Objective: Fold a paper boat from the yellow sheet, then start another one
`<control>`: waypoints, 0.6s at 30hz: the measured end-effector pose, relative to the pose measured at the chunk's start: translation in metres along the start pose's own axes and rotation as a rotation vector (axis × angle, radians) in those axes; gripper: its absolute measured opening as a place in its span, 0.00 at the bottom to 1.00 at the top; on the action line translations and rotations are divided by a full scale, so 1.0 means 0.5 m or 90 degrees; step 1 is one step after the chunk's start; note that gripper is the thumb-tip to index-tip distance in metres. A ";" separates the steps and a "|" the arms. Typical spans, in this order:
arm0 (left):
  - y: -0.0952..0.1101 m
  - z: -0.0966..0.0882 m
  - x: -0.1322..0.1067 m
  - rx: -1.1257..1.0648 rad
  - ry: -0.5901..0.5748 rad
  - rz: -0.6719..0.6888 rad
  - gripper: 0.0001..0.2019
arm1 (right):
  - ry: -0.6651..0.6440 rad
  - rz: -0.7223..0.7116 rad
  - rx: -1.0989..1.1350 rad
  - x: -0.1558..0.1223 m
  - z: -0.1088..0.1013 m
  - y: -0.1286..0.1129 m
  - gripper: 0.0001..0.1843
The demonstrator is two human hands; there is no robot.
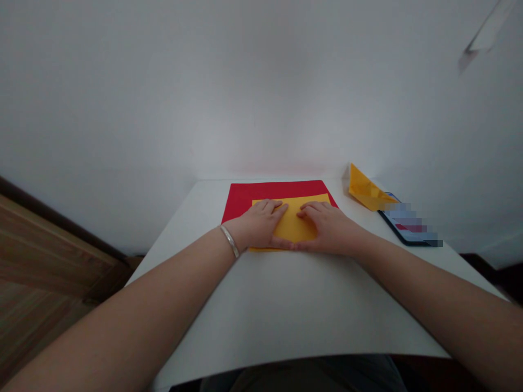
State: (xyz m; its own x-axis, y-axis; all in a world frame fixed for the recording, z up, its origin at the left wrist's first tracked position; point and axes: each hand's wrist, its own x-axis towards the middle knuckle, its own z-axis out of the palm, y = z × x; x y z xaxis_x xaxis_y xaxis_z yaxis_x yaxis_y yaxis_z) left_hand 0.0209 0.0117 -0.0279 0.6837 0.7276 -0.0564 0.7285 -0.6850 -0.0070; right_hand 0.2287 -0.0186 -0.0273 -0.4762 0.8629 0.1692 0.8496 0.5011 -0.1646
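Note:
A yellow sheet of paper (292, 220) lies over a red sheet (269, 190) on the white table. On its left half rests my left hand (265, 222), fingers stretched out and a silver bangle on the wrist. My right hand (324, 224) lies on the right half, its fingers slightly bent but apart. Both thumbs run along the near edge of the yellow paper, where their tips meet. The near edge looks doubled, as if folded, and is partly hidden under my hands. The red sheet sticks out behind and to the left.
At the back right stands a folded yellow paper piece (365, 190), touching a smartphone (408, 224) with a lit screen. A white wall (261, 98) closes off the far side of the table (286, 310). Brown wooden furniture (49, 261) is at the left.

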 end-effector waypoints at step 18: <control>-0.017 -0.001 -0.035 0.005 -0.034 0.040 0.48 | -0.062 0.024 -0.016 -0.003 -0.017 0.018 0.41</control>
State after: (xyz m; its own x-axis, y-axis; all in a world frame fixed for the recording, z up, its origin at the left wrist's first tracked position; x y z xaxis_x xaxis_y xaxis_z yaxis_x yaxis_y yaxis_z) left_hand 0.0028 0.0047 -0.0264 0.7242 0.6807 -0.1106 0.6841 -0.7293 -0.0095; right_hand 0.2390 -0.0160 -0.0208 -0.4623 0.8841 0.0677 0.8721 0.4672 -0.1452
